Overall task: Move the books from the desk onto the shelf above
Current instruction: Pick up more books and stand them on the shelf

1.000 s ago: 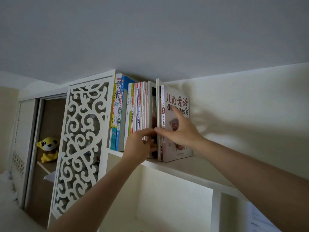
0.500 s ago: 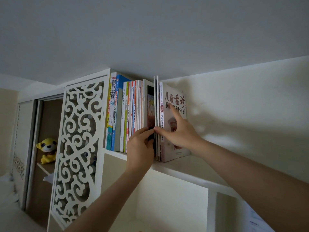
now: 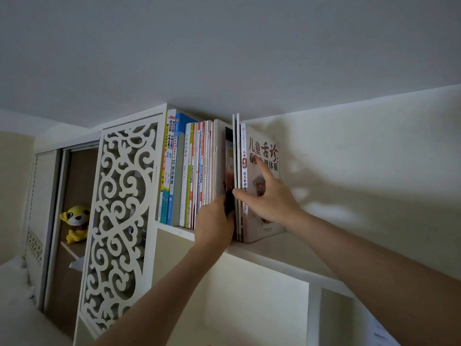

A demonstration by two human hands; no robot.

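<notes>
Left hand (image 3: 215,222) pinched dark book (image 3: 229,171) in the row at shelf (image 3: 269,248) front edge; right hand (image 3: 268,198) fingers flat on end book (image 3: 262,186). Best: hold gap, push in square

The books (image 3: 199,171) show glossy paper covers. The shelf (image 3: 269,248) looks smooth, matt white board. The yellow toy (image 3: 74,223) is plush.
</notes>
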